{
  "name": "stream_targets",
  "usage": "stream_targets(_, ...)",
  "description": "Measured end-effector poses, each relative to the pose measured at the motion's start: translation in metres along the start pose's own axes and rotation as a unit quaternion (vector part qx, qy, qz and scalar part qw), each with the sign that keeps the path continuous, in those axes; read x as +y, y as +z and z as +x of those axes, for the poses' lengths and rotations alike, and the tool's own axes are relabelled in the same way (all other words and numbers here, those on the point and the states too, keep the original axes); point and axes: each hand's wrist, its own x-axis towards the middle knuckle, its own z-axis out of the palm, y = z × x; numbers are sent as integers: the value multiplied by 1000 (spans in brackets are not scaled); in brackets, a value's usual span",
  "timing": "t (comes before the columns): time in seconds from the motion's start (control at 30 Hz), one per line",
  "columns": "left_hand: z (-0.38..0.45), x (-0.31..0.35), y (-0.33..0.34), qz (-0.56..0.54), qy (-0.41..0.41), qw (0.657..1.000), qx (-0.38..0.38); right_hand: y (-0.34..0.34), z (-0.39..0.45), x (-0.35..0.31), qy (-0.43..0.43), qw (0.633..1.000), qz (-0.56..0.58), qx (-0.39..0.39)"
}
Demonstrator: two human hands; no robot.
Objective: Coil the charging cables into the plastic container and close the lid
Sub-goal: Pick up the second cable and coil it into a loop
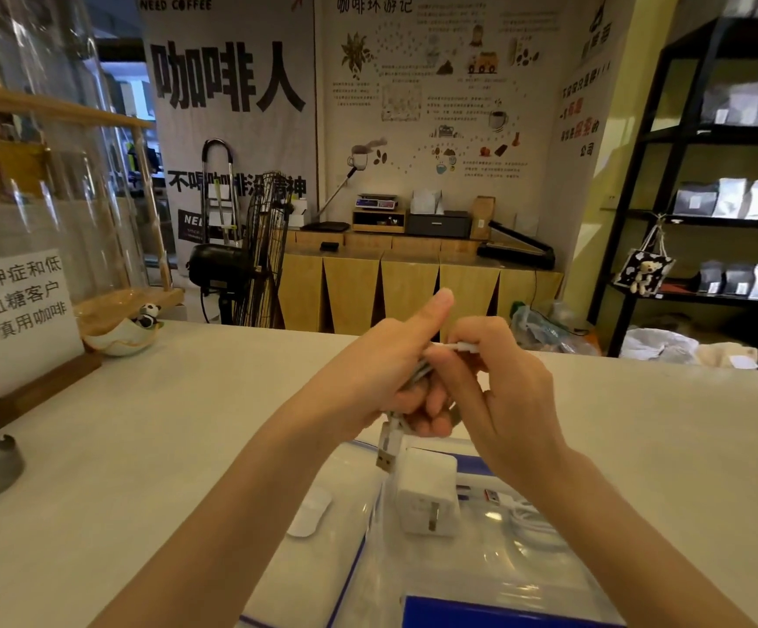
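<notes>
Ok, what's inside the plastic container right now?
Inside the clear plastic container: a white charger plug, a coiled white cable and something with USB ports. Both forearms cover parts of it. The cable being coiled is in the left hand and right hand.

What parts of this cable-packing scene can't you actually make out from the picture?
Head view:
- The cable: most of the bundle is buried between the left hand and right hand; only its USB plug hangs free.
- The plastic container: cut off by the bottom edge and crossed by both forearms, so the lid's position is unclear.
- The cables beside the white charger: blurred by clear plastic.
</notes>
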Motion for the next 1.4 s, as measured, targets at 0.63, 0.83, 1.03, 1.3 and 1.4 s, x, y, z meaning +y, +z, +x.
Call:
stream_targets(0.63,14,-18,20,138,176,961,163,-25,15,9,251,955,122,103)
stream_targets(0.83,17,-22,18,155,136,965,165,-28,14,19,205,976,34,64)
stream_targets(1.03,21,-25,-3,283,114,927,218,-43,17,22,112,958,-250,-87)
stream_targets(1.3,25,-34,-3,470,86,841,253,-48,23,16,361,908,-21,-211)
stream_targets(1.4,27,-36,1,529,76,807,251,-52,26,17,442,868,55,-221)
